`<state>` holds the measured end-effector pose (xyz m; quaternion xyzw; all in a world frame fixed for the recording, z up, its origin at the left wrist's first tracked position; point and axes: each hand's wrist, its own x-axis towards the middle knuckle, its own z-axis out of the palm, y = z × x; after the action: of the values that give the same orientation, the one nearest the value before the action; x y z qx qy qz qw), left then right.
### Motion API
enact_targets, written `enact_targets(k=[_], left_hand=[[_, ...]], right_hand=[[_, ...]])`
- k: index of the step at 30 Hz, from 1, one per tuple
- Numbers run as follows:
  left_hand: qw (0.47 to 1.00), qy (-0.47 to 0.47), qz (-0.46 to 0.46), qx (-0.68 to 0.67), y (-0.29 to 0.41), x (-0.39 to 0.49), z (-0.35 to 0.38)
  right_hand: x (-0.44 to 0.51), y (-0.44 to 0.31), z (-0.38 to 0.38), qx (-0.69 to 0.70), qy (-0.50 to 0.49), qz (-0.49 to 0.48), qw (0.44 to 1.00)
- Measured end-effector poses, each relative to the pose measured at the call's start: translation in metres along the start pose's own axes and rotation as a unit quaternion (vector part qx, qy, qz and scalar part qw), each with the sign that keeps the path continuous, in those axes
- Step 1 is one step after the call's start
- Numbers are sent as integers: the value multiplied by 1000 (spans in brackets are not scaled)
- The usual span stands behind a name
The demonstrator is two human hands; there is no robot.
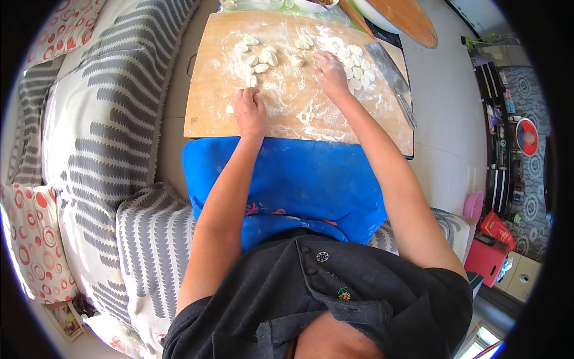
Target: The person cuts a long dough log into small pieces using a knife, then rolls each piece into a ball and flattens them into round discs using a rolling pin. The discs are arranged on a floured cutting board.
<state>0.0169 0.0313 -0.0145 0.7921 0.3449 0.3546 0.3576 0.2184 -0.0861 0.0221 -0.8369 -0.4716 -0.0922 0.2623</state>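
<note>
Flour lies scattered over a large wooden board. My left hand rests near the board's front left part with curled fingers, just below a piece of dough; whether it holds anything is hidden. My right hand reaches to the middle right, fingertips down between a lone dough piece and a cluster of flattened dough rounds; its grip cannot be made out. Several oval dough pieces lie beyond my left hand, with a small pair near the back. To the right of the rounds lies a cleaver.
Past the board's far edge stand a bowl with food, a clear container, a wooden rolling pin and a large round wooden lid. A blue apron covers my lap. A sofa with a striped cover is at left.
</note>
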Motion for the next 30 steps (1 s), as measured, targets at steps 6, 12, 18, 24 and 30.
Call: enact_targets(k=[6,12,18,24,30], left_hand=[[1000,7,16,3,-1,0,1],[1000,11,20,14,-2,0,0],[1000,-18,-3,3,0,1,0],[1000,1,9,6,-5,0,1],[1000,-13,-6,5,-4,1,2]], right_hand=[[13,-30,33,-77,-124,-37,989],[-59,-87,4,31,-122,-4,992],[-62,-61,-4,110,-118,135,978],[-72,-81,-21,162,-150,-10,975],[-61,-74,-17,86,-202,6,976]])
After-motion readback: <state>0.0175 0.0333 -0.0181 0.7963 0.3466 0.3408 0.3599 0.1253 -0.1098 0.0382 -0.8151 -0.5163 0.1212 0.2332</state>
